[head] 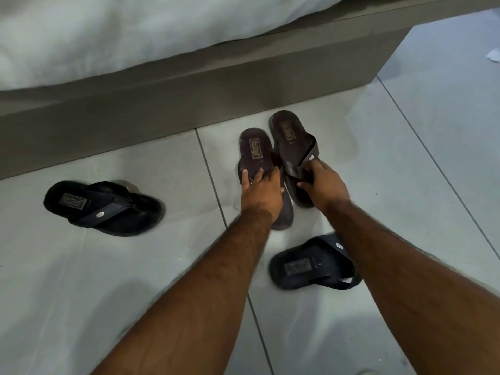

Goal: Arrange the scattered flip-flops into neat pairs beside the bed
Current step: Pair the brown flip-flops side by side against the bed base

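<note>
Two brown flip-flops lie side by side on the tiled floor, heels toward the bed base. My left hand (261,189) grips the left brown flip-flop (255,151) at its strap area. My right hand (323,186) holds the strap of the right brown flip-flop (290,136). A black flip-flop (102,208) lies alone at the left, turned sideways. Another black flip-flop (311,263) lies at the lower right, partly hidden under my right forearm.
The grey bed base (189,90) runs across the back with white bedding (121,31) hanging over it. Pale floor tiles (81,280) stretch to the left and front. A small white scrap (493,55) lies at the far right.
</note>
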Demonstrator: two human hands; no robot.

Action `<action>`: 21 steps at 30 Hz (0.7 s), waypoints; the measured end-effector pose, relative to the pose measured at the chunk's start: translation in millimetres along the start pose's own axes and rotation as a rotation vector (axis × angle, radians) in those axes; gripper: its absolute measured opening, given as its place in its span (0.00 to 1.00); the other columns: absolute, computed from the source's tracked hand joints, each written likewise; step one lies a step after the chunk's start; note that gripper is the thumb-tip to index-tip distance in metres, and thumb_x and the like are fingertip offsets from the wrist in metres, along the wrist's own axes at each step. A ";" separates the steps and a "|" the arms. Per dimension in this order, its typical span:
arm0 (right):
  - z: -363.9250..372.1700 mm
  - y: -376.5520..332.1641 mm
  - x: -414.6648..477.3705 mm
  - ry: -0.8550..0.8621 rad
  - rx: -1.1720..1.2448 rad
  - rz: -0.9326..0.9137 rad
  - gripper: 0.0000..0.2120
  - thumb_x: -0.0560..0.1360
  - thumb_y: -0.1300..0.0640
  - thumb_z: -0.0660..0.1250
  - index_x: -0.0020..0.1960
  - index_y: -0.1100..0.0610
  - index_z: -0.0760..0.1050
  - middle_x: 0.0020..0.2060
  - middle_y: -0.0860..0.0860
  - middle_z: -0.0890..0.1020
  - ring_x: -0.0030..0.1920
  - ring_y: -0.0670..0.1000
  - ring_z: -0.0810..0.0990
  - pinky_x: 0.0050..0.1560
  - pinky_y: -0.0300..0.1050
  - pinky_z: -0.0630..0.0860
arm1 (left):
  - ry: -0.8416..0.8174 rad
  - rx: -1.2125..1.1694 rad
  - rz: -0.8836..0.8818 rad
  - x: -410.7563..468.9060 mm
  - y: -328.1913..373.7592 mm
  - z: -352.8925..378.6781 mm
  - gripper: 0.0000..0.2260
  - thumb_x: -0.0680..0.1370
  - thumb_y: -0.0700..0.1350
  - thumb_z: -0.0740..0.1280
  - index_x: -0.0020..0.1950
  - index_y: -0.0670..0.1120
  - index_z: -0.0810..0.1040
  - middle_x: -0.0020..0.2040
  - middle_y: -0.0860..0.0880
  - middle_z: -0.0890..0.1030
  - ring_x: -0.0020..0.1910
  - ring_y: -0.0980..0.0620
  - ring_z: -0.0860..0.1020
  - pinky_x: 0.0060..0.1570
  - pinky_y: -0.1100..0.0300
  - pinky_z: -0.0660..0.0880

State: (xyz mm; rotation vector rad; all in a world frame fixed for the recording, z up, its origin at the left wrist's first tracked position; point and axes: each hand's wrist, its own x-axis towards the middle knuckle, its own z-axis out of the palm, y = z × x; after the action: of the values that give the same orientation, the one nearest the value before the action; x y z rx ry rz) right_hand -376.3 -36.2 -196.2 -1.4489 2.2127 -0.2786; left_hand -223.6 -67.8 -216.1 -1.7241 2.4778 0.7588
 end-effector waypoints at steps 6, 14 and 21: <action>3.5 3.9 19.5 -0.042 -0.031 0.023 0.37 0.77 0.60 0.65 0.81 0.49 0.52 0.78 0.56 0.63 0.75 0.59 0.66 0.72 0.55 0.69 | 0.009 0.041 0.036 41.9 -1.7 -4.2 0.24 0.82 0.52 0.59 0.78 0.50 0.60 0.73 0.50 0.73 0.77 0.48 0.63 0.78 0.42 0.43; -3.8 19.0 33.9 -0.095 -0.078 0.017 0.35 0.80 0.61 0.61 0.82 0.47 0.50 0.82 0.56 0.52 0.82 0.56 0.49 0.79 0.55 0.58 | -0.015 0.037 0.070 73.9 2.4 -8.1 0.27 0.81 0.55 0.62 0.78 0.51 0.60 0.76 0.52 0.70 0.74 0.47 0.66 0.76 0.43 0.55; -10.8 29.9 34.3 -0.116 -0.068 0.002 0.35 0.79 0.62 0.62 0.81 0.44 0.52 0.82 0.55 0.53 0.82 0.56 0.51 0.79 0.52 0.57 | -0.010 0.069 0.042 70.3 10.9 -2.6 0.28 0.81 0.55 0.61 0.79 0.51 0.57 0.77 0.52 0.68 0.76 0.48 0.63 0.77 0.43 0.52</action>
State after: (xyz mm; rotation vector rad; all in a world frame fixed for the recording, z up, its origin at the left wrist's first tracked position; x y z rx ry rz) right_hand -416.9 -55.6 -208.9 -1.4597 2.1495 -0.1168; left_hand -259.7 -127.4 -230.3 -1.6475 2.5095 0.6742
